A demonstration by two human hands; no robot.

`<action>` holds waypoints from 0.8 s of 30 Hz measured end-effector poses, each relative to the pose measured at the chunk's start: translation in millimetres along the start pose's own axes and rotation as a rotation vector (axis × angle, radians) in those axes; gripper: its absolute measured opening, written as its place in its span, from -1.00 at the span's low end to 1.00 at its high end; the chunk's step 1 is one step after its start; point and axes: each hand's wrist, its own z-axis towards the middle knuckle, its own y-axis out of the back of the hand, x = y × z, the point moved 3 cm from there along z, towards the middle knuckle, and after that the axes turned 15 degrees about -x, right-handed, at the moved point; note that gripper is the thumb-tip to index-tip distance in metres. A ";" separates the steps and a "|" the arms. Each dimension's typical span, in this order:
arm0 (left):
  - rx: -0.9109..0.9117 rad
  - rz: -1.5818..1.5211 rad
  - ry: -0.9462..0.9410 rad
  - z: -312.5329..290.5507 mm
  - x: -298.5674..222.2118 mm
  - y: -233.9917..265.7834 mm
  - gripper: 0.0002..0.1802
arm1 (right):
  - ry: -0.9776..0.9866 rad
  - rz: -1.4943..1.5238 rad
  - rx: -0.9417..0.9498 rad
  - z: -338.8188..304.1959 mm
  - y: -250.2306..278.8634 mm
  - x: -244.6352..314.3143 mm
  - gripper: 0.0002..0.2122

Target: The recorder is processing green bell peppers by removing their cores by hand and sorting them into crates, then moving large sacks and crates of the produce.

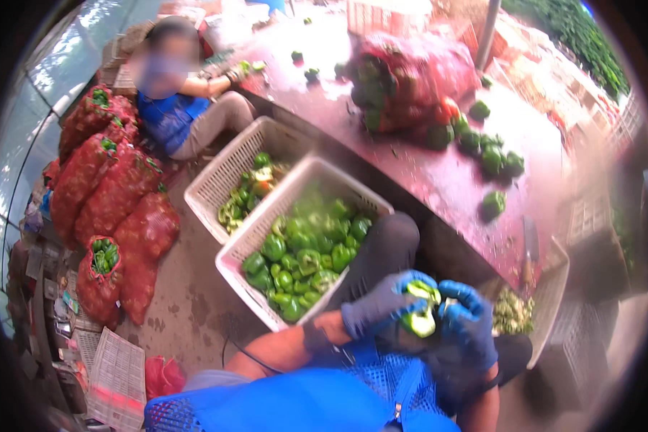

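Both of my hands wear blue-grey gloves and meet above my lap. My left hand [385, 304] is closed round a cut-open green bell pepper [422, 317], its pale inside showing. Close against the pepper's right side, my right hand [469, 320] has its fingers curled in, with a small pale piece of pepper at the fingertips, partly hidden. A knife [530, 248] with a wooden handle lies on the table edge beyond my right hand. Left of my knee stands a white crate [230, 263] of green bell peppers [306, 248], some cut open.
Behind it is a second crate [201, 183] with cut peppers. The reddish table [425, 169] bears a red net sack [432, 79] and loose peppers [493, 158]. Pepper scraps [513, 313] fill a crate at right. Full sacks [97, 191] stand left, near a seated co-worker [173, 108].
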 end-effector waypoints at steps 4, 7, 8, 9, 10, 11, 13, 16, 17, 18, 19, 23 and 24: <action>-0.175 -0.083 0.013 -21.5 -56.9 33.2 -0.60 | 0.210 -0.094 -0.222 1.3 19.1 42.0 -0.74; -0.463 0.210 -0.306 -27.2 -88.6 88.7 -0.61 | 0.544 -0.028 -0.456 11.5 63.0 61.2 -0.77; -0.563 0.285 -0.377 -34.3 -97.5 103.4 -0.61 | 0.639 -0.139 -0.522 12.8 89.0 66.7 -0.76; -0.678 0.279 -0.428 -39.4 -99.4 124.8 -0.59 | 0.704 -0.113 -0.564 17.3 112.9 70.3 -0.74; -0.789 0.269 -0.479 -41.8 -95.9 149.3 -0.58 | 0.739 -0.184 -0.687 18.6 134.1 74.3 -0.71; -0.873 0.246 -0.492 -45.6 -91.9 174.3 -0.54 | 0.714 -0.226 -0.774 23.9 159.0 71.8 -0.69; -1.050 0.567 -0.602 -35.8 -80.5 230.0 -0.42 | 0.800 -0.682 -0.907 36.3 199.7 73.9 -0.69; -0.974 1.188 -0.259 -20.7 -56.1 306.3 -0.12 | 0.717 -1.120 -0.967 65.7 276.1 39.0 -0.68; -1.003 1.329 -0.288 -22.6 -39.2 320.2 -0.13 | 0.593 -1.221 -0.981 71.6 291.2 23.4 -0.68; -1.024 1.470 -0.313 -25.5 -32.4 318.4 -0.14 | 0.591 -1.218 -0.979 69.1 282.8 22.3 -0.68; -1.027 1.475 -0.313 -24.7 -28.3 319.4 -0.14 | 0.607 -1.176 -0.957 65.7 272.8 20.6 -0.69; -0.897 0.945 -0.319 12.4 -47.4 232.6 -0.38 | 0.665 -0.981 -0.823 63.7 219.1 31.5 -0.72; -0.854 1.033 -0.501 23.6 -55.0 206.0 -0.41 | 0.720 -0.874 -0.746 72.0 208.7 30.5 -0.73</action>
